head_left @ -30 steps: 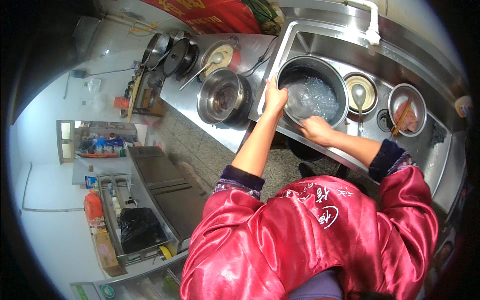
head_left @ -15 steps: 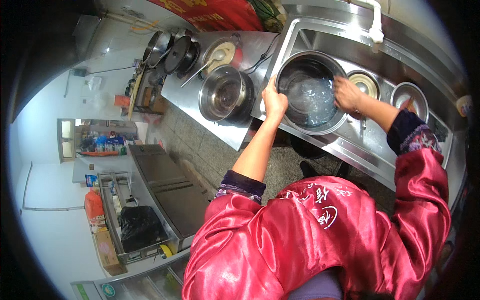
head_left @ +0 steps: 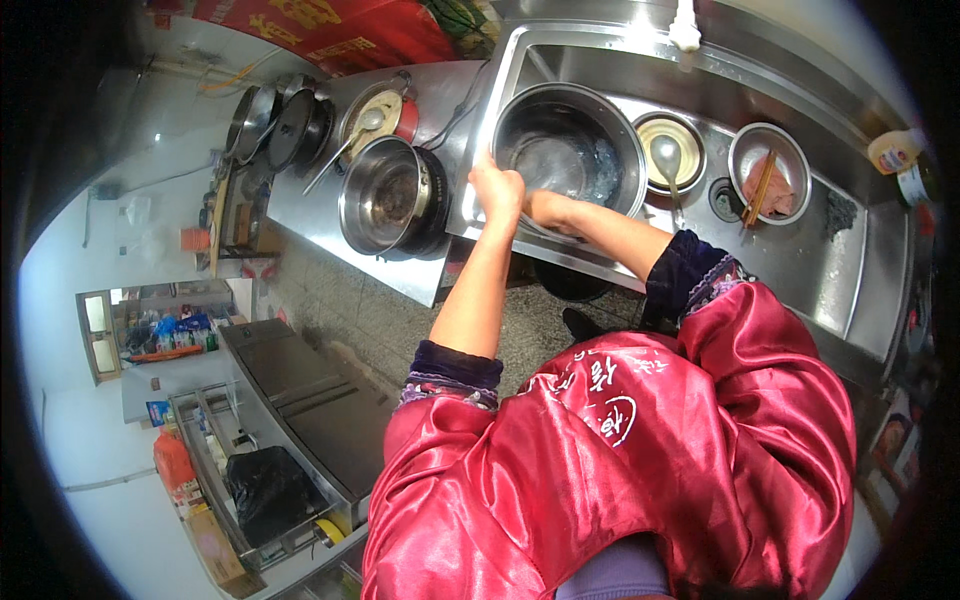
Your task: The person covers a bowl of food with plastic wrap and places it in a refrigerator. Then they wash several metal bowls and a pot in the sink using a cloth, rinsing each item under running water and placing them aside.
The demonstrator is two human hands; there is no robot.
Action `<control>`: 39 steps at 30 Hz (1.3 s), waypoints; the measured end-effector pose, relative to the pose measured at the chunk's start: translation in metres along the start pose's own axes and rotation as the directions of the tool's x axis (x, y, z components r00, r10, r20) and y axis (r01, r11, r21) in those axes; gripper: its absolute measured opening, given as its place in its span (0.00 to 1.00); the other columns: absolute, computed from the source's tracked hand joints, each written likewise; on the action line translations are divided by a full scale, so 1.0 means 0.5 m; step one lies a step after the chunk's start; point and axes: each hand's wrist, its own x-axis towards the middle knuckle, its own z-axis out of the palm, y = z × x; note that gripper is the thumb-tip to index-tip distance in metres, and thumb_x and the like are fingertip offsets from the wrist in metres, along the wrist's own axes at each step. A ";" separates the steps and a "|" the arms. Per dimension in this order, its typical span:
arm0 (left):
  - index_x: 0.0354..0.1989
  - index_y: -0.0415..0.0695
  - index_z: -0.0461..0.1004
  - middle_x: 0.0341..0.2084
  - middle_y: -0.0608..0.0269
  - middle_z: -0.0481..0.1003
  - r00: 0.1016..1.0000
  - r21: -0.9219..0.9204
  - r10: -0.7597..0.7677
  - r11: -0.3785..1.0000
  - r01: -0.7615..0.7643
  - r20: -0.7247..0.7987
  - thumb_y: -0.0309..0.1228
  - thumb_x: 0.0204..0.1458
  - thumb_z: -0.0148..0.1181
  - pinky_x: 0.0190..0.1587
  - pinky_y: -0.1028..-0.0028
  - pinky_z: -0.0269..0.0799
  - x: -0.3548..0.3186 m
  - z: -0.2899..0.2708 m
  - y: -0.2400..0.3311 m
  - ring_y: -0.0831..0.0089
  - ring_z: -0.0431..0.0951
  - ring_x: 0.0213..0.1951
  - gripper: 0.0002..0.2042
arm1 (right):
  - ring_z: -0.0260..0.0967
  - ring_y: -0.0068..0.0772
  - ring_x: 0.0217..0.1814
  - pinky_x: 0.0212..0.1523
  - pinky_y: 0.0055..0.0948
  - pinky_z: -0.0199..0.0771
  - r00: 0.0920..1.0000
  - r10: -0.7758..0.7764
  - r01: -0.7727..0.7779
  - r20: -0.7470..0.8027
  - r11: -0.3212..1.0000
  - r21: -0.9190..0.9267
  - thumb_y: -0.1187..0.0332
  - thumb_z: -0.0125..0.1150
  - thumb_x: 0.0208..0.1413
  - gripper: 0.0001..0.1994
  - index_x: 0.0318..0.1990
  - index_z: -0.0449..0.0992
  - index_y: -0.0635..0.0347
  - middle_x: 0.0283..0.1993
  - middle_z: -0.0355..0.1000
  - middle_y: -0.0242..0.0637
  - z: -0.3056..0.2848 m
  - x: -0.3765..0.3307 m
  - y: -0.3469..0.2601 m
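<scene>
A large round metal pot [head_left: 625, 150] with a little water in it sits at the left end of the steel sink [head_left: 800, 255]. My left hand [head_left: 497, 190] grips its near-left rim, thumb and fingers closed over the edge. Close beside it, my right hand [head_left: 550, 210] reaches over the near rim against the pot's inner wall. Its fingers are curled, and whatever they hold is hidden. Right of the pot lies a yellowish bowl [head_left: 697, 143] with a metal ladle [head_left: 666, 160] in it.
A metal bowl [head_left: 748, 145] holds pinkish meat [head_left: 783, 192] and wooden chopsticks [head_left: 762, 185]. A white tap [head_left: 684, 28] hangs over the sink. On the steel counter [head_left: 310, 205] at left stand a steel pot [head_left: 375, 200], a pan with a ladle [head_left: 350, 130], and a lidded black pot [head_left: 292, 130].
My right hand has moved from the pot's right inner wall to its near-left side, beside my left hand. The left hand still holds the rim. The view has shifted, so the sink appears farther left.
</scene>
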 end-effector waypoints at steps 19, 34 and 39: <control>0.54 0.34 0.69 0.40 0.36 0.75 0.999 0.055 -0.042 0.998 0.041 0.023 0.17 0.42 0.44 0.50 0.63 0.68 -0.019 0.032 0.023 0.48 0.77 0.44 0.25 | 0.75 0.57 0.39 0.42 0.49 0.75 0.865 -0.332 0.200 -0.377 0.916 -0.347 0.69 0.55 0.46 0.10 0.27 0.79 0.67 0.33 0.75 0.58 -0.014 -0.165 -0.026; 0.51 0.31 0.70 0.39 0.36 0.76 0.998 0.013 0.045 0.999 -0.045 0.041 0.11 0.36 0.43 0.51 0.66 0.69 -0.018 -0.025 -0.019 0.50 0.77 0.46 0.28 | 0.58 0.32 0.57 0.53 0.31 0.56 0.764 -0.582 -0.074 0.279 -0.508 -0.858 0.59 0.49 0.52 0.15 0.36 0.80 0.54 0.49 0.71 0.30 -0.315 -0.024 0.120; 0.52 0.35 0.70 0.38 0.37 0.76 0.995 0.030 -0.100 0.995 0.100 -0.013 0.12 0.36 0.44 0.52 0.64 0.68 -0.023 -0.034 -0.011 0.47 0.76 0.46 0.28 | 0.62 0.42 0.59 0.46 0.36 0.69 0.948 -0.228 -0.214 -0.224 0.068 -0.975 0.62 0.52 0.54 0.17 0.49 0.77 0.56 0.55 0.67 0.40 -0.134 0.004 0.128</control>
